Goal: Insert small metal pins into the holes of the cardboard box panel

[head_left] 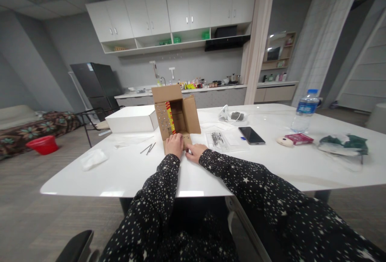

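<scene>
An open cardboard box (175,113) lies on its side on the white table (126,173), its mouth facing me and its flaps spread. A red and yellow strip shows inside it. My left hand (174,144) rests on the lower flap with its fingers curled down onto the card. My right hand (195,152) lies beside it at the flap's right edge, fingers bent and touching the card and the table. Both sleeves are black with white stars.
A white flat box (131,119) sits left of the cardboard box, with thin sticks (147,148) and a clear bag (93,158) nearby. To the right lie a bag of small parts (218,139), a phone (251,135), a water bottle (304,110) and a green cloth (343,143).
</scene>
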The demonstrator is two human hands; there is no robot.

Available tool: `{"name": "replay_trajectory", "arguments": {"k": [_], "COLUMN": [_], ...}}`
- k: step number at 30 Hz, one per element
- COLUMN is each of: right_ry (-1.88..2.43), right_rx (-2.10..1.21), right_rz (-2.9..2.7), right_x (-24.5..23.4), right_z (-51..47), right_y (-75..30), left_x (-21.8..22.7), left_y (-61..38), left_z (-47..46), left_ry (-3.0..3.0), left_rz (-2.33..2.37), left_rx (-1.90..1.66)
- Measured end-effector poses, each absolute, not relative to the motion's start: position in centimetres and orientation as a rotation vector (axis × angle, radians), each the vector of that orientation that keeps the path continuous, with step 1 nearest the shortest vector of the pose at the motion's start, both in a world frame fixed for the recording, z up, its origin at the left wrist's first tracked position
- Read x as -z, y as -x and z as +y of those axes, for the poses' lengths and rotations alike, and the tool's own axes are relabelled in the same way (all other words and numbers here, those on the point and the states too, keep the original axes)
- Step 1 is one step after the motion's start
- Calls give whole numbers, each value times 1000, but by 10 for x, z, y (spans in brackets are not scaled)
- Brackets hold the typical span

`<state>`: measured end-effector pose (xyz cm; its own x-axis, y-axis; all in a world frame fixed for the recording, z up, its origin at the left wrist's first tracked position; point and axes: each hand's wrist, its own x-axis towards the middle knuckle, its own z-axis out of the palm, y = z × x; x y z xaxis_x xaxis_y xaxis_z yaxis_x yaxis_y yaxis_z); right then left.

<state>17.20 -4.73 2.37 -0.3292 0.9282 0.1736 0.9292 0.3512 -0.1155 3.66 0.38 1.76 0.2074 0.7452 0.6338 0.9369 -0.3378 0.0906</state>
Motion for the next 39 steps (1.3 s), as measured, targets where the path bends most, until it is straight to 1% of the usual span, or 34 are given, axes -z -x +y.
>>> {"name": "replay_trajectory", "arguments": {"k": [22,39], "right_ry": [1680,1686], "right_rx": [15,5], "right_rz": [-2407,-2400], "right_x": [-24,-31], "right_z": [-47,-54], "right_y": [-172,-171], "left_x": [-27,-31], "left_y": [-43,-47], "left_z": [0,4], "left_ry": [2170,2178], "left_rz": [-1564,-1597], "left_rx": [742,787]}}
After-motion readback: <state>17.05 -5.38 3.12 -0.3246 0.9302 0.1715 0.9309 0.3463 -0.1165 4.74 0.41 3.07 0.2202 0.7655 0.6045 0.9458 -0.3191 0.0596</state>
